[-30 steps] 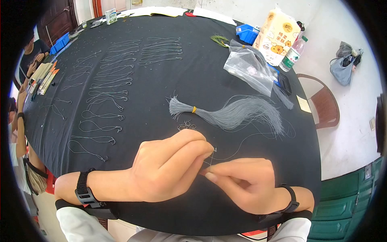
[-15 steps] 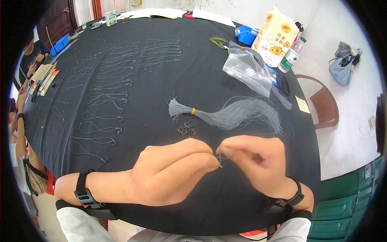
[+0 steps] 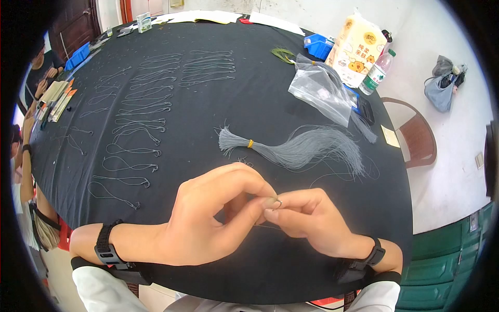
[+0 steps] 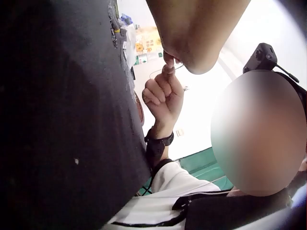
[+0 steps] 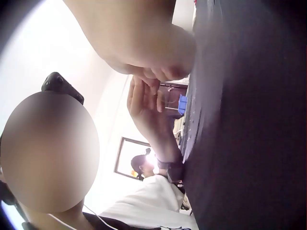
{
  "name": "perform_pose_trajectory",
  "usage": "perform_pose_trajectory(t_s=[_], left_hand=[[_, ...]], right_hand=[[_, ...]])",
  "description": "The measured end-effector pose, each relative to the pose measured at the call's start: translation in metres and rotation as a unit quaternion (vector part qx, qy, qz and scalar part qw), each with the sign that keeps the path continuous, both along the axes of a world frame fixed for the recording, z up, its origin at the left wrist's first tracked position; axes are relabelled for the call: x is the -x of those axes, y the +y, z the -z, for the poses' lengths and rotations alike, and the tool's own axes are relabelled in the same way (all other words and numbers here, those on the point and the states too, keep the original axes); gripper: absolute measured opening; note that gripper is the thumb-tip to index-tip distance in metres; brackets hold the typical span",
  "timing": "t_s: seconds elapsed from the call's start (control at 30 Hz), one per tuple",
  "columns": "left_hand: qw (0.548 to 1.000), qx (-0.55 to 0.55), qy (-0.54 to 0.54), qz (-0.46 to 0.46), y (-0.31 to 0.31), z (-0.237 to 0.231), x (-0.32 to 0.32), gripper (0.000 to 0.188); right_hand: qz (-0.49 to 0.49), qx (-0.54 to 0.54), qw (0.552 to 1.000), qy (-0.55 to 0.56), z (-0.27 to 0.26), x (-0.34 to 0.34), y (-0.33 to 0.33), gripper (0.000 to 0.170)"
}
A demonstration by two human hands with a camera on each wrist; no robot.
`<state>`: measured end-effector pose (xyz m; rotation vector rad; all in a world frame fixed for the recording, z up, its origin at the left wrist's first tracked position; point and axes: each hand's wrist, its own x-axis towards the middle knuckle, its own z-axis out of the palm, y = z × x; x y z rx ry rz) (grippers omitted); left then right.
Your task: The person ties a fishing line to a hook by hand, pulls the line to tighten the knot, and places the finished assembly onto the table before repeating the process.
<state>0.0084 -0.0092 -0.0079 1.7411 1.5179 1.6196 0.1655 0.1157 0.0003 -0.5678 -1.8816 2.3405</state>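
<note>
Left hand [image 3: 204, 213] pinches small dark curved metal hook [image 3: 279, 203] at the touching fingertips; right hand [image 3: 318, 221] pinches too, looks like thin grey line [image 3: 267, 226]. I'd lock hook still, snug line slowly, evenly.

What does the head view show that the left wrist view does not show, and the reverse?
Only the head view shows the rows of thin grey cord loops and the dark brown wooden door. Only the left wrist view shows the black box-shaped head camera. Both show the left hand and right hand, close together, and the black cloth-covered table.
</note>
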Motion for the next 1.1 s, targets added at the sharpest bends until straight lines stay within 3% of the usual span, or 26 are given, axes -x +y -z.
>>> perform_pose_trajectory(t_s=[0.17,0.3,0.6,0.7,0.93,1.1], left_hand=[[0.996,-0.034,0.066,-0.056,0.002,0.000,-0.002,0.014],[0.987,-0.072,0.125,-0.066,0.005,0.004,-0.003,0.015],[0.974,-0.124,0.184,-0.043,0.009,0.005,0.000,0.018],[0.977,-0.128,0.172,-0.016,0.009,0.004,-0.001,0.018],[0.981,-0.116,0.153,-0.009,0.006,0.001,0.000,0.019],[0.992,-0.069,0.110,-0.005,0.003,-0.003,0.000,0.018]], right_hand=[[0.074,-0.177,0.978,0.085,0.013,-0.006,-0.020,0.018],[0.078,-0.405,0.903,0.119,0.000,-0.006,-0.022,0.012],[0.130,-0.587,0.780,0.172,-0.019,-0.008,-0.008,0.015],[0.155,-0.554,0.796,0.191,-0.012,-0.004,0.002,0.017],[0.085,-0.355,0.927,0.088,-0.001,-0.005,0.013,0.014],[0.015,-0.108,0.994,0.028,-0.005,0.000,0.012,0.017]])
